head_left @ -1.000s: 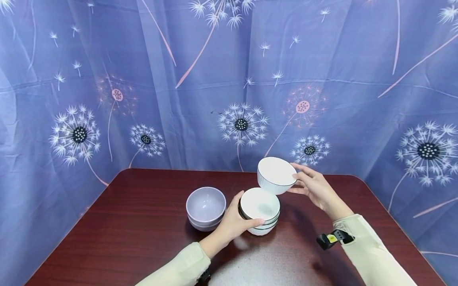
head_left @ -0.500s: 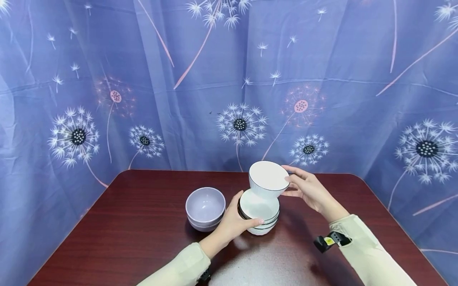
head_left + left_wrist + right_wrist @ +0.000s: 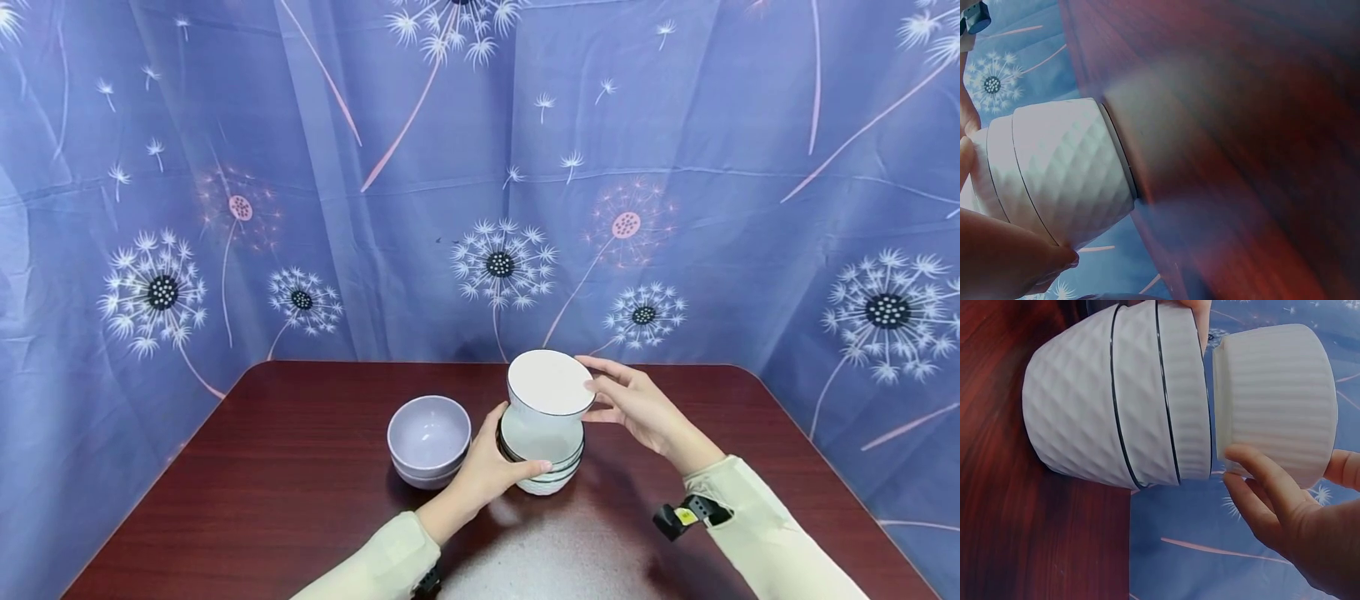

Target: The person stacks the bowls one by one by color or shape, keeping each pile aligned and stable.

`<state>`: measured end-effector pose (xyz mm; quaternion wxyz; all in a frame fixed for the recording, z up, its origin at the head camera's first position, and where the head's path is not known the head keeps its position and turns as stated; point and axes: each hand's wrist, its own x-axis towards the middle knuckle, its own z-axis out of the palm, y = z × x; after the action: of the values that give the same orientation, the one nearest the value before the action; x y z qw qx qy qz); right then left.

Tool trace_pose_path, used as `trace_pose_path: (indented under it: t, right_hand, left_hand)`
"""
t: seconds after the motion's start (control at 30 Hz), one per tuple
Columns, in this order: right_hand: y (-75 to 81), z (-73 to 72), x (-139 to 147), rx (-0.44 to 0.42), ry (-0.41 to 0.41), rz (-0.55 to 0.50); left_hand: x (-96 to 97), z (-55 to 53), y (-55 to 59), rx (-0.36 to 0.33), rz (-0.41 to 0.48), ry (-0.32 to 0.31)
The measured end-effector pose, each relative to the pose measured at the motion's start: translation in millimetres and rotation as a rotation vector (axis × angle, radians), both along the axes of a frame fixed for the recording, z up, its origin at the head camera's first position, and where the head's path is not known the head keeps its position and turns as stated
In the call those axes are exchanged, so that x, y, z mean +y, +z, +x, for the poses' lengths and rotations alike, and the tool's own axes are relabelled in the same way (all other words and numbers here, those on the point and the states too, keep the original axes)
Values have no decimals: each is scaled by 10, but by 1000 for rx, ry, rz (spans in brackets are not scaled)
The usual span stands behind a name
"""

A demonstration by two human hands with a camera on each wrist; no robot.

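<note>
A stack of white bowls with dark rims stands on the table, and my left hand grips its left side, the thumb across the front. In the right wrist view the lower bowls have a diamond pattern, while the top one of the stack is ribbed. My right hand holds another ribbed white bowl by its right side, thumb at the rim and fingers beneath. That bowl is just above the stack's mouth, with a narrow gap showing in the right wrist view.
Left of the stack, close to my left hand, sit nested lavender bowls. The dark red wooden table ends at a back edge, behind which hangs a blue curtain with dandelion prints.
My right hand has brought the ribbed bowl left and down, from above the stack's right side to over its mouth. My left hand stays on the stack.
</note>
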<state>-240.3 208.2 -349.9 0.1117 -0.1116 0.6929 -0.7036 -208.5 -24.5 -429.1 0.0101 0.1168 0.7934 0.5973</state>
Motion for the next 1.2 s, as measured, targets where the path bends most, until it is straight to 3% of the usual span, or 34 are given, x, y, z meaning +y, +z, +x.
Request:
trace_pose_path:
  t: [1.2]
  right_hand:
    - [-65,147,-146,-24,23,61]
  left_hand:
    - [7,-33,-44,56,49,-35]
